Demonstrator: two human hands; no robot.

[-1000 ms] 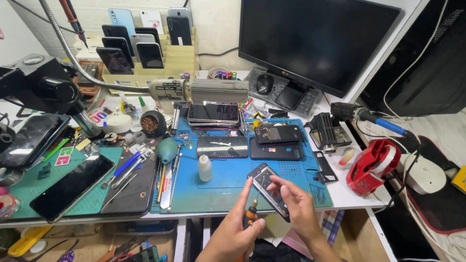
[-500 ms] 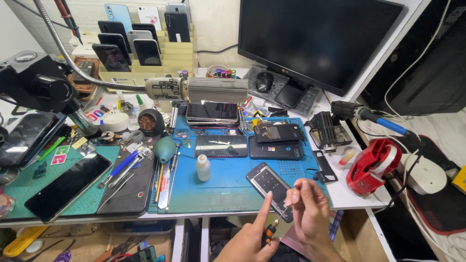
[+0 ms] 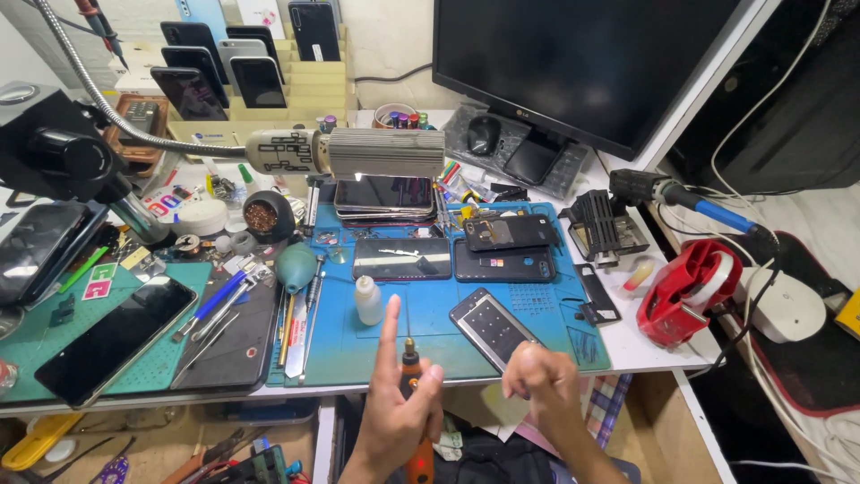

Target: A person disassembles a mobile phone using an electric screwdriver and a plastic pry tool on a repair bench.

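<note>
Cluttered repair gear is crowding the blue mat (image 3: 430, 345) you are leaning over, and your hands are hovering at its near edge. Your left hand (image 3: 396, 408) is curling its thumb and lower fingers around an orange screwdriver (image 3: 414, 408), tip up, while the index finger is sticking straight up, free of the tool; that looks like a grip for spinning the shaft rather than pressing it. Your right hand (image 3: 540, 381) is pinching its fingertips together just at the near corner of a phone (image 3: 493, 328); whether something tiny is sitting in that pinch you cannot tell from here. The phone is lying flat and slanted on the mat, its dark, dotted back up, right beside your right fingers and close to the table edge, probably so both hands are reaching it easily. Farther out, a small white bottle (image 3: 367, 300) is standing upright, and a teal rubber blower (image 3: 295, 267) is resting by a row of slim metal tools (image 3: 300, 327). Behind them, glossy black handsets (image 3: 452, 260) are lying side by side, under a ribbed lamp head (image 3: 385, 152) on a bendy metal neck. A red tape dispenser (image 3: 685, 291) is sitting off the mat to your right, and a dark monitor (image 3: 582, 63) is filling the back.
</note>
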